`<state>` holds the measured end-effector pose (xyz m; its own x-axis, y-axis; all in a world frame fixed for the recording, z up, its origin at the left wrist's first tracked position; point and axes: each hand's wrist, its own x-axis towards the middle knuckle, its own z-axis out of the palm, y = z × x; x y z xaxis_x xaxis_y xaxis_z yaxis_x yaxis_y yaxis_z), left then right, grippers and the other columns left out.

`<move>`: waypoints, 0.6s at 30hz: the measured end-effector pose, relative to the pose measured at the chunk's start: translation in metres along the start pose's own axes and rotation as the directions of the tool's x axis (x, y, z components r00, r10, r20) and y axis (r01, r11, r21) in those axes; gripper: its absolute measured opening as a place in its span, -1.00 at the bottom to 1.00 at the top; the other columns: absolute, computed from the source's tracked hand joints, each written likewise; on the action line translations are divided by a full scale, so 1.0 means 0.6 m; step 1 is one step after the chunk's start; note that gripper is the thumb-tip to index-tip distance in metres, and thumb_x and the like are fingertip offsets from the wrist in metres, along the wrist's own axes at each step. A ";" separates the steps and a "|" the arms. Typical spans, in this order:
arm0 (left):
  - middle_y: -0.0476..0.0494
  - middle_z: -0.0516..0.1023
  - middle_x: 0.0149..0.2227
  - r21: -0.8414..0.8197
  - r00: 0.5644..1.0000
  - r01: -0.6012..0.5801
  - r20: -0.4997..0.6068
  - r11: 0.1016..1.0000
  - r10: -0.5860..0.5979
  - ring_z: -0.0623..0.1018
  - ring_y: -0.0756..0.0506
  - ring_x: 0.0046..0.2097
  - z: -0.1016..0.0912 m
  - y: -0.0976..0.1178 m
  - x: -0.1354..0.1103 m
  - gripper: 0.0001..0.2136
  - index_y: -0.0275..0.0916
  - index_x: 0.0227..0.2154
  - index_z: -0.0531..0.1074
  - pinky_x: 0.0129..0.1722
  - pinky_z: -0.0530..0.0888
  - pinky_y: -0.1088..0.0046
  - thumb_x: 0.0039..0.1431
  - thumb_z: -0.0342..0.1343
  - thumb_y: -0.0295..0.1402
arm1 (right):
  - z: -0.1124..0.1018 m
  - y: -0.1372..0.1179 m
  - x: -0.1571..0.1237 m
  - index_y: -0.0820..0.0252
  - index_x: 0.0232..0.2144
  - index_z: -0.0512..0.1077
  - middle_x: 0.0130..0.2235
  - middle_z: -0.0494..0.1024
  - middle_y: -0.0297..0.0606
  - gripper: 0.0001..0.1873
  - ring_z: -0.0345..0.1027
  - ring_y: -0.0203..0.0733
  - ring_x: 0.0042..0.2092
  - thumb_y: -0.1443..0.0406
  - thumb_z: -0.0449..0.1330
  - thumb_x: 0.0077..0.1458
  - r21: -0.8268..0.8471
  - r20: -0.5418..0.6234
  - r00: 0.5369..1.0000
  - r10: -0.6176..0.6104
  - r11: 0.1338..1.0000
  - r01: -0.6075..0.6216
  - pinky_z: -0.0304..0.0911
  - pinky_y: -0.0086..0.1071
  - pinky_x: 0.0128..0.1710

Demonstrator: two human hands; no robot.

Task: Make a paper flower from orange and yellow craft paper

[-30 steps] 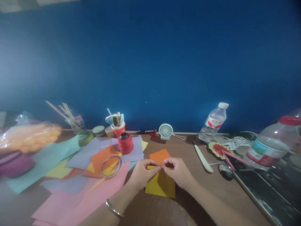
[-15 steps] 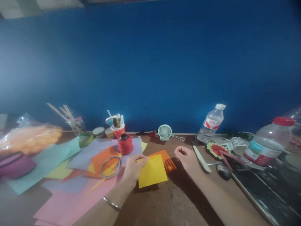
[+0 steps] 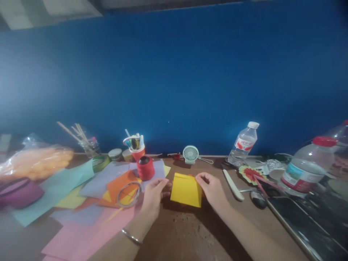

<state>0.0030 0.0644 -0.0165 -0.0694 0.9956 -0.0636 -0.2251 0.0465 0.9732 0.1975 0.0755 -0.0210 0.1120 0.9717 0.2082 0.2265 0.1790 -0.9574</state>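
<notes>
I see a red spool and loose sheets near my left hand, grip unclear; my right hand pinches creased, squarish yellow paper.

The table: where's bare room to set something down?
Mainly the stretch of table nearest the camera, this side of the yellow paper, between the forearms, though specks dot it. A smaller patch lies between the pale green fan and the white-handled tool. Crowded: left, under overlapping coloured sheets; right, with a red-capped bottle and dark flat panel.
</notes>
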 end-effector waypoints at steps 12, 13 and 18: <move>-0.24 0.54 -0.21 -0.082 0.996 0.052 0.077 0.995 -0.045 0.53 -0.18 -0.24 0.020 -0.022 -0.010 -0.66 -0.30 -0.23 0.41 -0.26 0.45 0.34 -0.11 0.22 -0.28 | 0.039 -0.009 -0.039 0.19 -0.48 0.32 -0.64 0.41 -0.37 -0.74 0.32 -0.21 -0.58 0.10 0.13 -0.05 0.210 0.208 0.971 0.122 0.964 -0.166 0.23 -0.40 -0.60; -0.23 0.54 -0.22 -0.072 0.998 0.050 0.053 0.996 -0.046 0.53 -0.18 -0.23 0.016 -0.022 -0.007 -0.65 -0.29 -0.24 0.41 -0.25 0.45 0.34 -0.14 0.24 -0.28 | 0.030 -0.011 -0.034 0.19 -0.48 0.32 -0.62 0.42 -0.35 -0.74 0.33 -0.21 -0.57 0.10 0.08 -0.01 0.111 0.203 0.976 0.081 0.988 -0.105 0.23 -0.39 -0.58; -0.21 0.58 -0.33 -0.032 0.998 0.062 -0.006 0.998 -0.062 0.55 -0.19 -0.32 0.008 -0.019 -0.002 -0.67 -0.31 -0.31 0.45 -0.34 0.47 0.35 -0.19 0.27 -0.26 | -0.060 -0.011 0.017 0.17 -0.43 0.35 -0.36 0.49 -0.18 -0.81 0.37 -0.09 -0.28 0.21 -0.01 0.07 -0.750 -0.025 0.997 -0.068 0.661 0.026 0.17 -0.30 -0.29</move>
<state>0.0102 0.0628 -0.0265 -0.0607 0.9903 -0.1250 -0.2596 0.1053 0.9600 0.2318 0.0790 -0.0056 0.1203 0.9531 0.2776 0.8784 0.0281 -0.4771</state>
